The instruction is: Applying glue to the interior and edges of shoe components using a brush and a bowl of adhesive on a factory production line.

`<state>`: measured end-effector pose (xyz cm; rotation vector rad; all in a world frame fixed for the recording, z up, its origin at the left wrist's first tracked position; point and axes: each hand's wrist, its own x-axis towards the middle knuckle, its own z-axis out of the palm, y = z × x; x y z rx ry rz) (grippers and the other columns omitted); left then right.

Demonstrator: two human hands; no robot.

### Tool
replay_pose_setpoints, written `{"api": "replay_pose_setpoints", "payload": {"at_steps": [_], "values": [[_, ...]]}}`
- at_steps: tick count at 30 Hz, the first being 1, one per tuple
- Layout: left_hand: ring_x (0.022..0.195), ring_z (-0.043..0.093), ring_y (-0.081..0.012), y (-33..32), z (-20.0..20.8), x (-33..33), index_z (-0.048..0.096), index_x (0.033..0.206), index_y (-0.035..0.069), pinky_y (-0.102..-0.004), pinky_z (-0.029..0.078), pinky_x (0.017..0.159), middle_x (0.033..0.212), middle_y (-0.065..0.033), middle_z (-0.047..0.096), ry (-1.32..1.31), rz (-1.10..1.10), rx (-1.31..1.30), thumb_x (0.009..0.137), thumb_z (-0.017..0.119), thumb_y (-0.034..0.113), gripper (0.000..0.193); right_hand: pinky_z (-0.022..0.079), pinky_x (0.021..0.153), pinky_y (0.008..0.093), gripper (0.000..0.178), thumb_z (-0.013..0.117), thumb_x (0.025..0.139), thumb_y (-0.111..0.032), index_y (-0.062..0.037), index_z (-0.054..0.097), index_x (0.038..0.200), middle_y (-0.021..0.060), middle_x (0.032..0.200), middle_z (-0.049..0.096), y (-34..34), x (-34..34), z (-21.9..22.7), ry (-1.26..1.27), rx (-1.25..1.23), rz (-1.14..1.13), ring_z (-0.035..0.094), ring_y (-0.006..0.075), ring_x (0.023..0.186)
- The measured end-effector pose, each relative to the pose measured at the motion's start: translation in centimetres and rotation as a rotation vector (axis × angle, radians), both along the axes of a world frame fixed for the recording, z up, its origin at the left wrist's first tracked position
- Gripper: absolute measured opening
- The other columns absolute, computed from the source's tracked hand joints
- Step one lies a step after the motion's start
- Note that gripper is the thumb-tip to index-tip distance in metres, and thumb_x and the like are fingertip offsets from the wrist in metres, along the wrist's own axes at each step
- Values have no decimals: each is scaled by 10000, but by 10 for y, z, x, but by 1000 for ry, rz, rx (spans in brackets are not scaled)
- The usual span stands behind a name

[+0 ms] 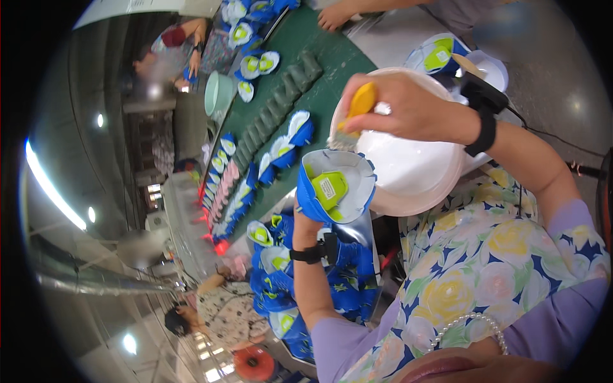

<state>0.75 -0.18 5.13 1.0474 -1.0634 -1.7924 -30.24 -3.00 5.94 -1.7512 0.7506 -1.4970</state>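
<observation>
My left hand (306, 227) is closed on a blue shoe upper (355, 191) with a white lining and a lime-green patch inside. The upper faces up and hides most of those fingers. Between the fingers of my right hand (408, 105) is a brush, gripped by its yellow handle (363, 101). Its pale bristles (338, 144) are at the upper's far edge; whether they touch it I cannot tell. Below the right hand stands a wide white tub (450, 182), close beside the upper.
A green conveyor belt (338, 60) carries rows of blue uppers and grey moulded pieces (265, 118). More blue uppers (345, 265) are heaped near my left forearm. A pale green tub (219, 93) sits at the belt's far edge. Co-workers are around the belt, one hand (333, 16) resting nearby.
</observation>
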Motion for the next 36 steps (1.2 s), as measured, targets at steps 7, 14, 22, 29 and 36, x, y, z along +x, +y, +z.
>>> {"api": "replay_pose_setpoints", "payload": {"at_steps": [7, 14, 22, 29, 36], "values": [[1176, 560, -275, 4, -24, -25, 420, 1396, 98, -442, 458, 1003, 1321, -103, 546, 86, 194, -190, 956, 489, 240, 468, 414, 522, 293, 301, 758, 807, -264, -53, 542, 825, 76, 655, 567, 3, -11, 8, 153, 57, -201, 562, 195, 576], [1260, 477, -256, 4, -58, -25, 374, 1403, 99, -419, 408, 1046, 1389, -96, 463, -524, 420, -755, 977, 385, 429, 539, 427, 468, 211, 345, 742, 820, -284, -4, 542, 806, 70, 690, 613, 20, 7, -12, -112, 439, -171, 565, 87, 536], [1151, 556, -223, -8, -25, -37, 463, 1315, 5, -375, 451, 989, 1255, -137, 554, -813, 496, -1056, 936, 547, 167, 421, 424, 497, 190, 294, 737, 837, -252, -23, 554, 855, 33, 701, 593, 27, 5, -16, -218, 473, -50, 551, 66, 559], [477, 556, -157, -1, -29, -21, 531, 1163, 58, -241, 437, 381, 819, -106, 640, 26, 137, 345, 956, 487, 372, 379, 476, 670, 260, 173, 741, 820, -123, -54, 608, 907, 56, 854, 640, 26, -14, -12, -75, 94, -40, 613, 158, 775], [425, 558, -128, 38, -41, -64, 546, 1178, 72, -194, 419, 313, 846, -104, 663, 161, 93, 691, 935, 499, 442, 445, 500, 706, 354, 201, 645, 896, -242, -62, 555, 907, 77, 896, 599, 22, 17, -11, -12, -479, 175, 612, 275, 821]]}}
